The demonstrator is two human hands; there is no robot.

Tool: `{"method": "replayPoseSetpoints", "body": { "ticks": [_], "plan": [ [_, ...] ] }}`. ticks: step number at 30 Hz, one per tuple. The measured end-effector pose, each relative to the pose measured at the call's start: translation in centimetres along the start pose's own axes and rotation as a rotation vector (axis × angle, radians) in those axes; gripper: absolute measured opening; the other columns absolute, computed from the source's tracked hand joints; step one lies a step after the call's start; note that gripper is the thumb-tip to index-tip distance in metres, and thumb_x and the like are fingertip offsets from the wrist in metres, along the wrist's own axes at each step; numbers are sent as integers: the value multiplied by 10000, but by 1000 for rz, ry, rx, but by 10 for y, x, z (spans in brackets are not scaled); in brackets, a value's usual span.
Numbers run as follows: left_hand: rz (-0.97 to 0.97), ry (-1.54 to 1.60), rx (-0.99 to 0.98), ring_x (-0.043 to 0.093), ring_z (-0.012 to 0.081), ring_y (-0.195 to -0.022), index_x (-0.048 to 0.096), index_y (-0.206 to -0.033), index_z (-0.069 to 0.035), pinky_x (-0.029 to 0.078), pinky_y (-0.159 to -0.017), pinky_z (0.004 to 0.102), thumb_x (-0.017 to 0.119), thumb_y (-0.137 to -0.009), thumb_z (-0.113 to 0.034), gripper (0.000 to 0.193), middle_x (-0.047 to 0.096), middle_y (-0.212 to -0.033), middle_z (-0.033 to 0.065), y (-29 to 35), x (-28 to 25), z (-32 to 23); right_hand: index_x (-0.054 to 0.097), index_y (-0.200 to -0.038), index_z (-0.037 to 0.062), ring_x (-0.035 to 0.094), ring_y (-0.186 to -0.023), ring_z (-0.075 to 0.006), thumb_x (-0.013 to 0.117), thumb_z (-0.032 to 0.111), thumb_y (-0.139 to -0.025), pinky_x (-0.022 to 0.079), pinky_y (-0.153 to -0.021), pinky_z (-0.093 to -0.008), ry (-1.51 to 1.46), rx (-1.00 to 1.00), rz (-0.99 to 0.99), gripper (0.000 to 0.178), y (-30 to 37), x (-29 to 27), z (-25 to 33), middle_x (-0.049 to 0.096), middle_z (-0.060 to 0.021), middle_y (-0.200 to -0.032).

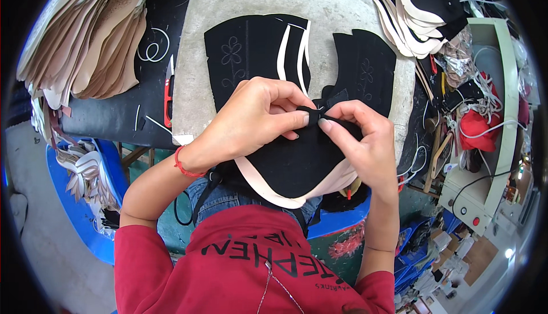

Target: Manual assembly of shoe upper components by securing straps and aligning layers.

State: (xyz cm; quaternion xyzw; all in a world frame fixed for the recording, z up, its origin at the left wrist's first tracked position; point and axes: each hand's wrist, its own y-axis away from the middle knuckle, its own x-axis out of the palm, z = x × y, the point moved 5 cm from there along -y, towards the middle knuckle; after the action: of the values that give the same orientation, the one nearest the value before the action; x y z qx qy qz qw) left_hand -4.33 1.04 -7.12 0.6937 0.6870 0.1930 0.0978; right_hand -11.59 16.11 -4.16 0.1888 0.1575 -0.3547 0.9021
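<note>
A black curved piece with a cream border (288, 168) hangs over the near edge of the work surface, above my lap. My left hand (257, 114) pinches its upper edge between thumb and index finger. Right beside it, my right hand (361, 134) grips the same edge with thumb and fingertips. The two pinches almost meet where the black material folds. Behind my hands lie a black panel (225, 37) with a stitched flower and cream strips, and another flower-stitched black panel (374, 57). My hands cover parts of both panels.
The grey board (194, 86) bears the panels. A red-handled cutter (168, 103) lies left of it. Stacked tan pieces (108, 34) stand at the far left, cream-edged pieces (408, 23) at the far right. A pale machine housing (488, 160) and a blue tub (85, 211) flank the table.
</note>
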Motion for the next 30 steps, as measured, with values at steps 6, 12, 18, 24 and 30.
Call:
{"method": "replayPoseSetpoints", "body": {
  "ticks": [6,12,18,24,30],
  "plan": [
    [-29,11,122,647,116,-747,623,-1038,57,529,-677,222,557,-869,6,189,658,-868,78,3,0,6,621,-867,-5,603,-648,-177,688,13,-732,466,-605,-282,156,-277,94,151,-5,5,20,605,-82,-748],
    [-37,-162,177,655,122,-744,602,-1096,58,526,-688,236,502,-882,19,239,664,-900,113,5,2,-1,614,-912,8,618,-703,-144,708,34,-755,494,-666,-247,-72,-108,84,185,-16,11,-4,620,-81,-776],
    [18,-47,229,664,139,-756,606,-1107,49,523,-679,230,504,-920,-61,239,665,-886,108,6,-1,1,593,-875,6,631,-726,-200,701,0,-736,492,-643,-281,327,-397,-2,176,0,3,29,611,-91,-801],
    [23,8,97,647,127,-723,629,-1033,53,516,-648,223,536,-934,-152,246,660,-864,92,2,5,1,592,-861,16,622,-694,-217,695,-7,-733,486,-620,-297,307,-323,-6,166,-3,0,21,607,-88,-774],
    [14,-243,190,627,100,-734,648,-976,59,512,-619,217,558,-931,-187,265,662,-833,74,-1,12,-6,597,-839,17,605,-651,-196,724,13,-716,467,-576,-287,295,-384,57,177,-3,-2,18,597,-80,-743]
  ]
}}
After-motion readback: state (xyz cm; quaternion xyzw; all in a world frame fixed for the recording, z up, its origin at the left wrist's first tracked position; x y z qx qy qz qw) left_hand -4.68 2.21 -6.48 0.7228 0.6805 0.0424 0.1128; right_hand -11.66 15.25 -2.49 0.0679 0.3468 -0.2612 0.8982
